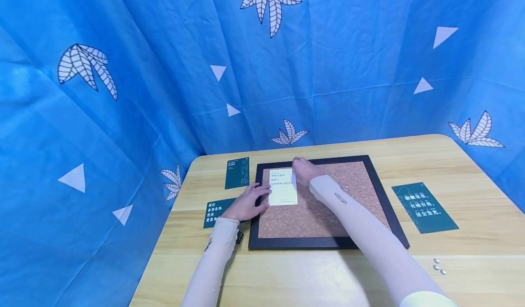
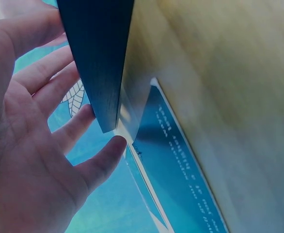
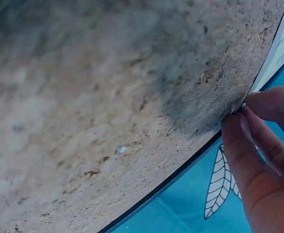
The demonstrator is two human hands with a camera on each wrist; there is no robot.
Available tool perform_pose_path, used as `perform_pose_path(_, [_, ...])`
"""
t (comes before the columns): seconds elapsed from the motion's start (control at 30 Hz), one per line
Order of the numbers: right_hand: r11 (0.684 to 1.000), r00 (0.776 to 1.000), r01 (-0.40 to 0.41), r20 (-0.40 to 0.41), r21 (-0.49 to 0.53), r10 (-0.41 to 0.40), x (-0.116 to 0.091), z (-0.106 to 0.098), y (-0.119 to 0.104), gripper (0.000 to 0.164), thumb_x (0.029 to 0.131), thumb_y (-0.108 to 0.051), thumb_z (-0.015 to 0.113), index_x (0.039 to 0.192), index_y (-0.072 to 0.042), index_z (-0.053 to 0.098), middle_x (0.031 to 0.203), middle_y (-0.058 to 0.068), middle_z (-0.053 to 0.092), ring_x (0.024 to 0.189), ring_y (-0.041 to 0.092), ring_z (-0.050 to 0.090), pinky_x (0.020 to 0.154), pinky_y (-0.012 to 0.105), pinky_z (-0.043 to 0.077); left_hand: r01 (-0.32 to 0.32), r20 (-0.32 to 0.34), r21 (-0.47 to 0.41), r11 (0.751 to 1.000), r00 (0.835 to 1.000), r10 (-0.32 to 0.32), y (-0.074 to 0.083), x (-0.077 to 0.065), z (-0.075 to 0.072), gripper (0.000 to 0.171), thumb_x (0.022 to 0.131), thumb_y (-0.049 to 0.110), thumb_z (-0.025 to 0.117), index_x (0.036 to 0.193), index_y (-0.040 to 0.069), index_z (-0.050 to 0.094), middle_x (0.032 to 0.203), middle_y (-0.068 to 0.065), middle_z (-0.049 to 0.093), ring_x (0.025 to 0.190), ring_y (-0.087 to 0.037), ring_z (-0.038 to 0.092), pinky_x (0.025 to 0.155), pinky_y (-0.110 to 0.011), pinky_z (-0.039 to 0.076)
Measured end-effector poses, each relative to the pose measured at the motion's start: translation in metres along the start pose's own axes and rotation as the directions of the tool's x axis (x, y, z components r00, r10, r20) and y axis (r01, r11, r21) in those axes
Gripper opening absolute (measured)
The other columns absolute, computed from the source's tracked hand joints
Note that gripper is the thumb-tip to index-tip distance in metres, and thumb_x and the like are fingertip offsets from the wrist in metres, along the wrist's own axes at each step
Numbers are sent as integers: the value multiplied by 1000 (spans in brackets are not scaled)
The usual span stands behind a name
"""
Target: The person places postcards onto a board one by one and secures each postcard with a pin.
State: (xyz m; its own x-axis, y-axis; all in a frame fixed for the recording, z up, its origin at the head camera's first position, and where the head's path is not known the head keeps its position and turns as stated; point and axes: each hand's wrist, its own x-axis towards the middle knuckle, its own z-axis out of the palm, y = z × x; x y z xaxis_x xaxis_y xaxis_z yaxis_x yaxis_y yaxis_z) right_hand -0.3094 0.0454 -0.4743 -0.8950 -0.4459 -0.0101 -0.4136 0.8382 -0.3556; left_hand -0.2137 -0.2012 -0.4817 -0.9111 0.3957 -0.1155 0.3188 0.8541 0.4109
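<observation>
A cream card [image 1: 283, 193] with printed characters lies on the left part of a black-framed cork board [image 1: 328, 216]. My left hand [image 1: 245, 204] spreads over the board's left frame, fingertips at the card's left edge. In the left wrist view its loosely bent fingers [image 2: 59, 92] lie along the dark frame [image 2: 96, 58]. At the card's upper right corner is my right hand [image 1: 305, 171]. In the right wrist view its thumb and fingers pinch a small white tack [image 3: 244, 105], mostly hidden by the fingertips, close against the cork [image 3: 132, 121].
Dark green cards lie around the board: one upper left [image 1: 237, 173], one partly under the left hand [image 1: 213, 211], and one to the right [image 1: 424, 207]. Several small silvery tacks [image 1: 436, 267] sit on the wooden table [image 1: 484, 270] at front right. A blue curtain [image 1: 348, 70] hangs behind.
</observation>
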Motion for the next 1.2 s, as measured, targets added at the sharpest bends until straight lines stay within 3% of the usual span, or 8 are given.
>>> perform_pose_path(0.4, [1000, 1000, 18, 14, 20, -18, 0, -2, 2, 22, 96, 3, 59, 117, 5, 66, 113, 17, 67, 99, 27, 68, 92, 37, 60, 0, -2, 1, 1000, 1000, 0, -1, 1, -1, 53, 102, 34, 64, 153, 24, 52, 163, -1, 45, 159, -31, 26, 122, -59, 35])
perform_pose_path(0.77, [996, 998, 62, -35, 70, -59, -3, -2, 9, 23, 94, 4, 57, 104, 3, 78, 113, 19, 71, 106, 32, 68, 97, 43, 57, -1, 1, -10, 1000, 1000, 1, -2, 3, 0, 54, 102, 35, 65, 153, 23, 52, 164, -1, 45, 159, -31, 26, 122, -59, 34])
perform_pose_path(0.9, [987, 994, 99, -58, 129, -92, -7, -7, 14, 22, 91, 9, 55, 89, 4, 77, 97, 17, 73, 90, 28, 66, 88, 42, 58, -1, 0, -3, 1000, 1000, 1, -2, 3, 0, 54, 102, 34, 65, 152, 22, 52, 164, -1, 45, 159, -31, 26, 122, -59, 34])
perform_pose_path(1.03, [972, 994, 98, -71, 211, -85, -14, -15, 23, 26, 90, 11, 55, 67, 0, 58, 69, 7, 51, 67, 19, 46, 67, 34, 47, -6, 1, 5, 1000, 1000, 6, -1, 3, -1, 53, 102, 33, 65, 152, 20, 53, 164, -2, 45, 158, -31, 27, 123, -58, 34])
perform_pose_path(1.13, [969, 987, 123, -129, 213, -97, -21, -19, 32, 24, 90, 9, 58, 68, 0, 58, 71, 7, 49, 68, 19, 46, 68, 34, 44, -4, 5, 8, 1000, 1000, 4, 1, 3, -2, 53, 102, 33, 65, 152, 20, 53, 164, -2, 45, 159, -31, 27, 123, -58, 33])
perform_pose_path(1.2, [969, 979, 139, -178, 205, -103, -28, -23, 38, 14, 89, 9, 60, 79, 6, 70, 81, 13, 65, 78, 25, 60, 75, 39, 53, -6, 4, 10, 1000, 1000, 6, 2, 3, -2, 53, 102, 33, 65, 152, 20, 53, 164, -2, 45, 159, -32, 27, 123, -59, 33])
